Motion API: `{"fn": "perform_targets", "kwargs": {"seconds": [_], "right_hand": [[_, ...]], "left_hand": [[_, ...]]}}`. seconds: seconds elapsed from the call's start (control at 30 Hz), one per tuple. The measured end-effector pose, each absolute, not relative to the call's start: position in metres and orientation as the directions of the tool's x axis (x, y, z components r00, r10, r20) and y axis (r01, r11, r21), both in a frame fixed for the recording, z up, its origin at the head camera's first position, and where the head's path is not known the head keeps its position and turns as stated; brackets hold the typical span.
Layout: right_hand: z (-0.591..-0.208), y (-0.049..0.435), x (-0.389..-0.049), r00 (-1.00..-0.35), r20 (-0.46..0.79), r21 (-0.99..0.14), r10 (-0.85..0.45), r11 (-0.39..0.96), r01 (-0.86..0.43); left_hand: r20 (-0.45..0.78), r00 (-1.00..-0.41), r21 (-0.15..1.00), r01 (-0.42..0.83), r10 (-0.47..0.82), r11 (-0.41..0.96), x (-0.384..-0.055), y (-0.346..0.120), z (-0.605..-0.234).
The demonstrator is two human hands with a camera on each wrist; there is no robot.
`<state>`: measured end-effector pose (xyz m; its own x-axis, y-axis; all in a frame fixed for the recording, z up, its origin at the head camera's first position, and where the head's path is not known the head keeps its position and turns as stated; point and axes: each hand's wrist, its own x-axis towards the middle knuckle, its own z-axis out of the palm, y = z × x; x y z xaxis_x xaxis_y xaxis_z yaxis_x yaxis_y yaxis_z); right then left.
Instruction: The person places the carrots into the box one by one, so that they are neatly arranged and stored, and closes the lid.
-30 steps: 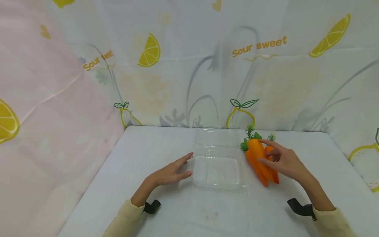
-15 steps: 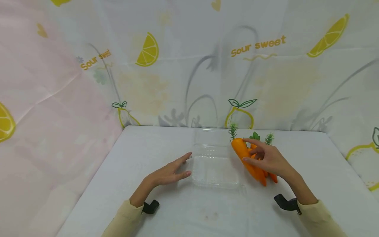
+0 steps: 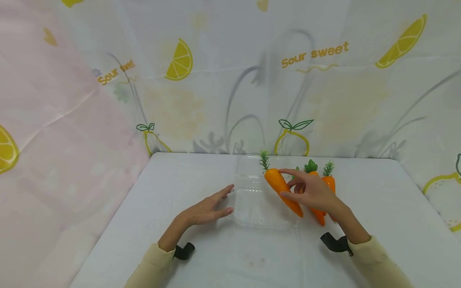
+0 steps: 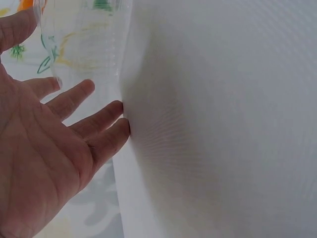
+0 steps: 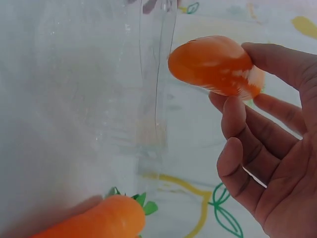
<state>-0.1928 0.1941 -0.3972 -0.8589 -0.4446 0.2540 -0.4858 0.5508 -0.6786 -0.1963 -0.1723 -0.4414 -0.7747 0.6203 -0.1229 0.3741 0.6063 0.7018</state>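
An orange toy-like carrot [image 3: 277, 182] with a feathery green top is pinched between the thumb and fingers of my right hand [image 3: 311, 191]. It slants over the right side of a clear plastic clamshell box [image 3: 248, 225], whose lid lies back. In the right wrist view the carrot [image 5: 213, 64] appears end-on, held off the table. My left hand [image 3: 205, 210] has its fingers spread at the box's left side. The left wrist view shows the straight fingers of the left hand [image 4: 54, 134] by the clear plastic wall [image 4: 84, 54]; whether all of them touch it, I cannot tell.
Several more carrots lie right of the box, partly hidden behind my right hand; one carrot [image 3: 329, 183] shows at the far side of it. The white table [image 3: 173, 168] ends at a lemon-print cloth backdrop [image 3: 216, 100].
The right hand has drawn one carrot off the pile and carried it left, over the box's right edge. The left hand has stayed in place.
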Motion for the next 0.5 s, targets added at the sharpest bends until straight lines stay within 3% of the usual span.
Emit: {"fn": "perform_targets", "kwargs": {"seconds": [0.5], "right_hand": [[-0.403,0.168,-0.196,-0.810,0.252,-0.625,-0.529,0.550,-0.554]], "left_hand": [[-0.147,-0.785,0.699,0.348,0.601,0.625,-0.197,-0.172,-0.441]]}}
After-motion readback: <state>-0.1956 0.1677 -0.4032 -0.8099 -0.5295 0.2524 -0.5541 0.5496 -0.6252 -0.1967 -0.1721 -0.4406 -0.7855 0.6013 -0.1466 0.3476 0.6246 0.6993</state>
